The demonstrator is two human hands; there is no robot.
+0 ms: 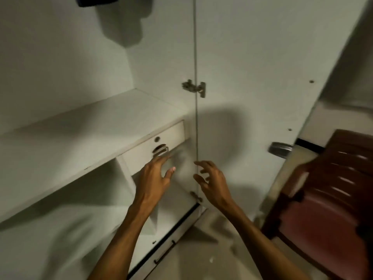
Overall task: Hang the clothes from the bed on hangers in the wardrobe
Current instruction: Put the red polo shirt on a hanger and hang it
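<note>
We stand close to the open wardrobe (60, 57), which fills the left and middle of the view. At the top left edge a dark shape (94, 1) is cut off by the frame, and we cannot tell what it is. Below it a white shelf (70, 134) runs across the wardrobe. A small drawer (141, 150) under the shelf's right end carries a keyhole (157, 139) and a recessed handle (160, 148). Our left hand (155, 176) is held out just below that handle, fingers spread and holding nothing. The fingertips are blurred, so we cannot tell whether they touch the drawer front. Down near the floor a long dark pull (164, 252) sits on a lower drawer front. To the right of the small drawer, a metal hinge (194, 87) joins the wardrobe's side wall to the open door (262, 77). Our right hand (212, 182) hovers beside the left one, in front of the hinge line, fingers spread and loosely bent, gripping nothing. Farther right, a round metal knob (279, 148) sits at the door's outer edge. A dark brown slatted chair (333, 199) with a reddish seat stands at the far right, beyond the door.
</note>
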